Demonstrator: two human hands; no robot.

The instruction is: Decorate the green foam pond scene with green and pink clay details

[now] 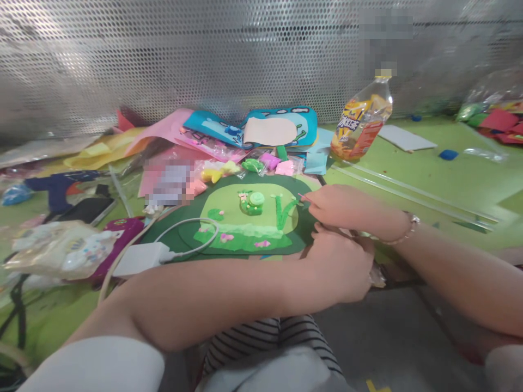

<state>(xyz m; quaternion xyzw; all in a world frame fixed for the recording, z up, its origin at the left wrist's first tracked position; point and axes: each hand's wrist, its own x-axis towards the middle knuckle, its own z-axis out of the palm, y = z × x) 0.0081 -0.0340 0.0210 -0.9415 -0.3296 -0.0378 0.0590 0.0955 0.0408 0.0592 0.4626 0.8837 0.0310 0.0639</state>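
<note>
A green layered craft board [245, 223] with a clay snail [251, 201], green stems and small pink flowers lies on the table in front of me. My right hand [339, 207] pinches a thin pink tool [304, 198] at the board's right edge, beside the green stems. My left hand [343, 267] is curled closed just below it, at the board's lower right corner; what it grips is hidden. My left forearm crosses in front of my body.
Clay pieces in bags [253, 166], coloured paper and foam sheets [163, 136] lie behind the board. A tilted drink bottle [362, 122] stands at right. A white charger with cable [143, 258], a phone [87, 209], a blue glue gun [57, 188] and packets sit at left. Perforated metal wall behind.
</note>
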